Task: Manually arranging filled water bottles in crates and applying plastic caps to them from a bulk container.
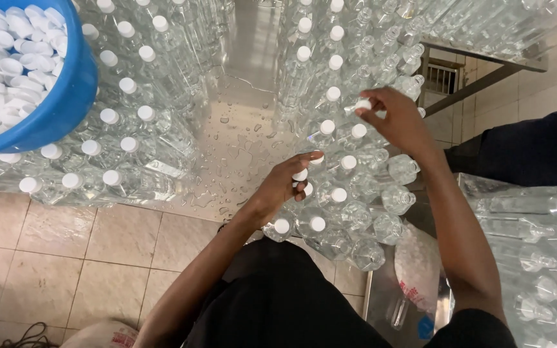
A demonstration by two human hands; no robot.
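hands: 2 (278,187) (398,122) | blue tub (66,109): 1 | clear bottles (330,193): too many to count | white caps (8,64): too many to count

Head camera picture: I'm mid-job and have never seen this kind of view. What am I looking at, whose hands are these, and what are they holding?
There is no machine here. The one picture comes from a camera worn on a person's head, looking down at their own two bare hands.

Below is a wet metal table packed with clear plastic bottles standing upright. Many have white caps; some on the right are uncapped. At top left sits a blue tub full of loose white caps.

The left hand holds a few white caps and rests among the bottle tops. The right hand pinches one white cap at the neck of a bottle farther back.

A dark sleeve at the right edge looks like another person's.
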